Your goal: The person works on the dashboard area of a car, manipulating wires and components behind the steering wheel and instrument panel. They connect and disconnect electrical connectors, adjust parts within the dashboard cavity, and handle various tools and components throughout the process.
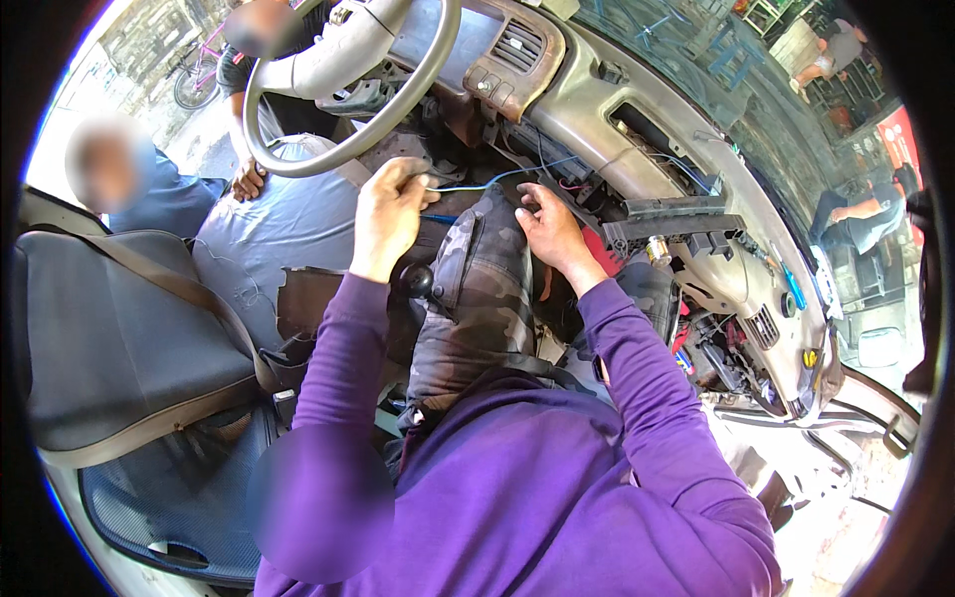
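Note:
My left hand (386, 217) is closed in a pinch on the end of a thin blue wire (463, 188), just below the steering wheel. From those fingertips the wire runs right, over my raised camouflage-trousered knee, toward the opened dashboard (587, 119). On the other side of the knee is my right hand (553, 231), its fingers loosely bent with thumb and fingertips apart. It is close under the wire, and I see nothing held in it. A black round knob (416, 281) stands below my left wrist.
The steering wheel (358, 164) rises ahead on the left, beside a grey seat (129, 338). Black trim pieces (671, 231) and a blue-handled tool (793, 287) lie along the dashboard. Two people are at the far left, one person's hand (248, 181) resting on the silver-grey seat (279, 234).

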Available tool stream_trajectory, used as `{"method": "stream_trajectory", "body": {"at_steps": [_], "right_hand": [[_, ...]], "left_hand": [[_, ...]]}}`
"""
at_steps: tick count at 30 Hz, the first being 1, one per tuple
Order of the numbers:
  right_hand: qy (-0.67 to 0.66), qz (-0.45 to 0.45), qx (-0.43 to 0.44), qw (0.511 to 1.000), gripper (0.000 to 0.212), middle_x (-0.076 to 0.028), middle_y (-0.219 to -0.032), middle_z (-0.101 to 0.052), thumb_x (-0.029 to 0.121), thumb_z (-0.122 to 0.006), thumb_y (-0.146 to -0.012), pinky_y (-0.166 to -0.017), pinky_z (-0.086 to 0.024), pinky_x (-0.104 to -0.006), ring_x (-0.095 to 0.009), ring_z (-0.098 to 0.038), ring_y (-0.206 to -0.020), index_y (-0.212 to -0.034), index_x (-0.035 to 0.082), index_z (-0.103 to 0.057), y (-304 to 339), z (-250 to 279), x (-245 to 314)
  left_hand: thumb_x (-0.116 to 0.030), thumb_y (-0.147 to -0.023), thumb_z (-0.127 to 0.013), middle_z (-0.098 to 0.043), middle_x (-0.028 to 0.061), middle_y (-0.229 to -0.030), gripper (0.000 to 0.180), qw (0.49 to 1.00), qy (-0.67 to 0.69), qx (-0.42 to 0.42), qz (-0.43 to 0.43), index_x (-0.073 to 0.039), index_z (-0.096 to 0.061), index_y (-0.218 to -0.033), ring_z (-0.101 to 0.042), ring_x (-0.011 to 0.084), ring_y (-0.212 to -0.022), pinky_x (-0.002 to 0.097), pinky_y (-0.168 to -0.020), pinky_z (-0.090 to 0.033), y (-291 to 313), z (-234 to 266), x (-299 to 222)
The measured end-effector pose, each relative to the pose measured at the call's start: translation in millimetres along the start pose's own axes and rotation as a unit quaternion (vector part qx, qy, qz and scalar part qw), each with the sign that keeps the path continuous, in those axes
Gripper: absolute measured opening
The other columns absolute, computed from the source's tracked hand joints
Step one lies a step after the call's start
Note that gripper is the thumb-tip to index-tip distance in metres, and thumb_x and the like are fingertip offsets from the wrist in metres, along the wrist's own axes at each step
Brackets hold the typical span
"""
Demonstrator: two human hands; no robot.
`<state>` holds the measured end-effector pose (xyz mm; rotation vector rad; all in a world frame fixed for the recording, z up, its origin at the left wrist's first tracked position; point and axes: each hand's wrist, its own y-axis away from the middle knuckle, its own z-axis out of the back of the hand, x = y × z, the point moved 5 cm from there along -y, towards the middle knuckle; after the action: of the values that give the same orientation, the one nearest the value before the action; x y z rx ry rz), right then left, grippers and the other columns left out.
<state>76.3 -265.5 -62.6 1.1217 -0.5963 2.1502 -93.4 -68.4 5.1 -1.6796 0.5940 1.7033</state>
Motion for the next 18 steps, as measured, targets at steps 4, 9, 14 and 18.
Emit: {"method": "stream_trajectory", "body": {"at_steps": [4, 9, 14, 18], "right_hand": [[0.052, 0.001, 0.013, 0.999, 0.032, -0.014, -0.114, -0.069, 0.013, -0.070, -0.094, -0.088, -0.055, -0.0369, -0.024, -0.068, -0.098, -0.125, 0.002, -0.067, 15, 8, -10], [0.145, 0.115, 0.047, 0.982, 0.030, -0.019, -0.114, -0.069, 0.020, -0.071, -0.095, -0.092, -0.055, -0.0439, -0.037, -0.067, -0.107, -0.119, 0.003, -0.068, 62, 24, 25], [-0.058, 0.151, 0.088, 0.983, 0.026, -0.014, -0.101, -0.075, 0.029, -0.071, -0.098, -0.085, -0.056, -0.0393, -0.030, -0.072, -0.095, -0.111, 0.007, -0.074, 108, 140, 144], [0.198, 0.057, -0.253, 0.945, 0.027, -0.017, -0.101, -0.076, 0.025, -0.069, -0.097, -0.086, -0.055, -0.0401, -0.032, -0.073, -0.095, -0.111, 0.002, -0.072, 43, 307, 98]], "left_hand": [[-0.002, -0.100, -0.065, -0.074, 0.0100, -0.095, 0.018, 0.996, -0.035, -0.072, -0.041, 0.004, -0.065, -0.117, -0.072, 0.0139, -0.081, 0.0276, -0.073, -0.058, 21, 29, 15], [-0.009, -0.102, -0.067, -0.075, 0.0121, -0.102, 0.018, 0.983, 0.122, -0.135, 0.025, 0.001, -0.067, -0.117, -0.073, 0.0165, -0.081, 0.0280, -0.073, -0.059, 27, 52, 57], [-0.010, -0.101, -0.069, -0.075, 0.0093, -0.107, 0.016, 0.974, 0.185, -0.103, 0.079, -0.003, -0.068, -0.115, -0.073, 0.0168, -0.086, 0.0282, -0.076, -0.058, 20, 67, 77], [-0.005, -0.100, -0.067, -0.073, 0.0093, -0.105, 0.014, 0.970, 0.223, -0.060, 0.073, -0.001, -0.067, -0.114, -0.072, 0.0168, -0.090, 0.0294, -0.082, -0.058, 11, 61, 66]]}}
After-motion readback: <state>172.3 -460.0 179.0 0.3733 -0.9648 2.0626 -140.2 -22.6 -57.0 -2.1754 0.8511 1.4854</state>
